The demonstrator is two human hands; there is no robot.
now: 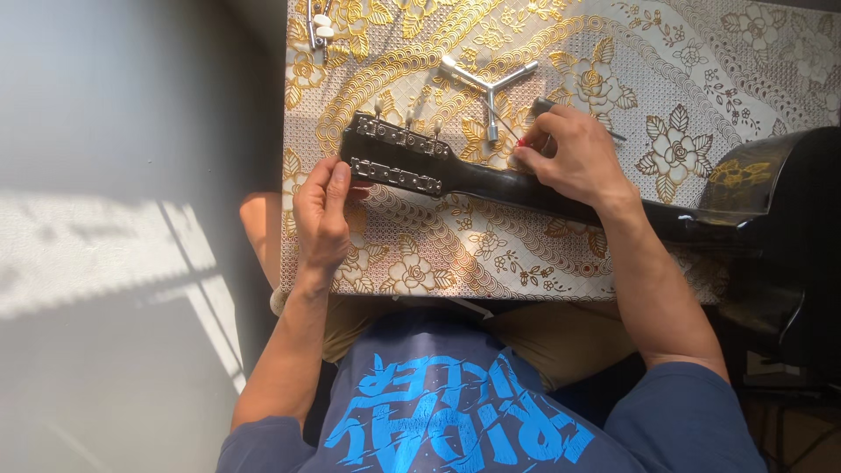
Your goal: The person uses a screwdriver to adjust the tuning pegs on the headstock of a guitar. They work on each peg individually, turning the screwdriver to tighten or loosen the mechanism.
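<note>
A black guitar lies face down across the table, its headstock (399, 156) at the left with two metal tuner plates, its neck (491, 181) running right to the body (788, 219). My left hand (322, 215) pinches a tuner peg at the headstock's near edge. My right hand (569, 153) rests on the neck and grips a thin screwdriver with a red handle, its tip pointing left toward the headstock.
A silver three-armed wrench (486, 88) lies on the gold floral tablecloth (613, 52) just beyond the neck. Loose tuner pegs (320, 24) sit near the far left corner. The table's left edge drops to a sunlit grey floor (114, 245).
</note>
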